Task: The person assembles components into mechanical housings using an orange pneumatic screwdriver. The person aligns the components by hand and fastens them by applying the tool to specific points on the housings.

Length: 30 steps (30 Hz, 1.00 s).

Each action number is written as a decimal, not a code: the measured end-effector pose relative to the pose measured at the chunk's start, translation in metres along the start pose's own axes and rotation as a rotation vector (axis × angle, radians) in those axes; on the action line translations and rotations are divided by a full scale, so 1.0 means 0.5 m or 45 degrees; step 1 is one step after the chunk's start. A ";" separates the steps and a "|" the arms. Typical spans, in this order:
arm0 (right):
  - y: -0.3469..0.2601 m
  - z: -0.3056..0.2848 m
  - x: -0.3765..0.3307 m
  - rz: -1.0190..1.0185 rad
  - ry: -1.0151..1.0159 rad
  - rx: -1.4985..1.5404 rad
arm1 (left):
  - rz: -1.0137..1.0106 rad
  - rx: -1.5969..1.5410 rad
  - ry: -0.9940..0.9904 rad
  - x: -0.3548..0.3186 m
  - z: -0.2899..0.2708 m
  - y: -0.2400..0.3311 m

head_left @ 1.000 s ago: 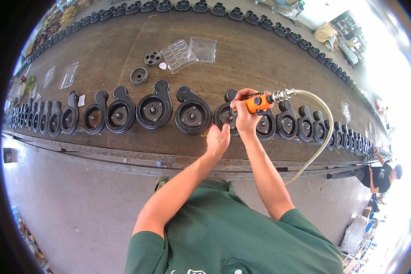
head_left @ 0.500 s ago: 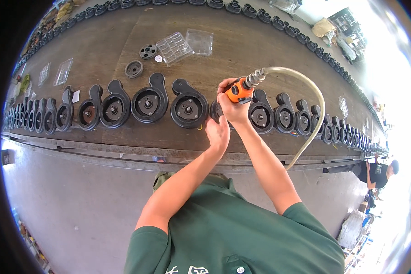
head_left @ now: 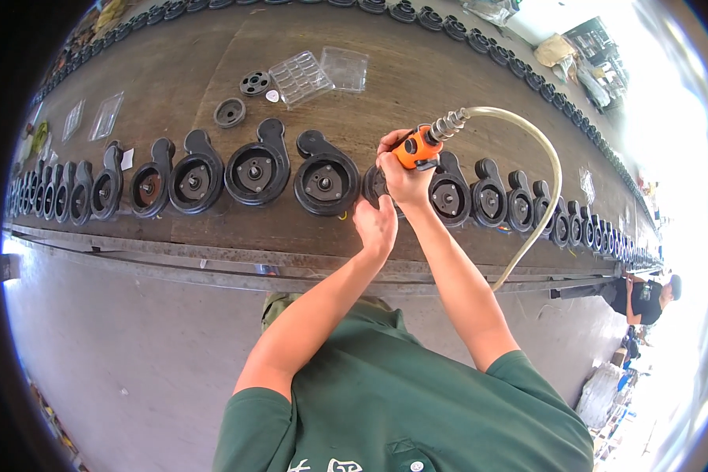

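My right hand [head_left: 407, 182] is wrapped round an orange air tool [head_left: 417, 148]. A clear hose [head_left: 556, 169] runs from its metal fitting and loops down past my right forearm. The tool's tip is hidden behind my hand, over a black round housing [head_left: 371, 182] in the row on the workbench. My left hand [head_left: 375, 223] grips the near rim of that same housing, its thumb raised and its other fingers partly hidden. Just left of it stands another black housing [head_left: 325, 182] with a metal shaft at its centre; a similar housing [head_left: 448, 199] is on the right.
More black housings line the bench [head_left: 417, 86] both ways, with another row along the far edge. Two loose black discs, one a ring [head_left: 230, 113] and one with holes [head_left: 254, 83], lie near a clear plastic tray [head_left: 300, 79]. At far right is another person [head_left: 645, 300].
The whole view has shifted very slightly. Both hands keep their places on the tool and the housing; the tool's fitting sits a touch higher and further right.
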State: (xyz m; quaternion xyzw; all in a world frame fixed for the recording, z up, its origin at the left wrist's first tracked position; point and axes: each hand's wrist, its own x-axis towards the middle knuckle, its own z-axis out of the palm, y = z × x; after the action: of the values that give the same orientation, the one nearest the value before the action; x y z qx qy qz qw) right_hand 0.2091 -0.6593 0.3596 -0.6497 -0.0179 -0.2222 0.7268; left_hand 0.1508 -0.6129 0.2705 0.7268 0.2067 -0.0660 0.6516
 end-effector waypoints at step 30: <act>-0.041 -0.113 -0.079 -0.066 0.202 0.037 | -0.194 -0.332 -0.288 0.022 -0.004 -0.009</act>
State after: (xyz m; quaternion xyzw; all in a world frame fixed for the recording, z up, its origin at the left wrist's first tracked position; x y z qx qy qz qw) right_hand 0.1515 -0.7023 0.3576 -0.6186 0.0197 -0.2917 0.7293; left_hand 0.1588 -0.6084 0.2628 0.6065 0.1935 -0.1693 0.7524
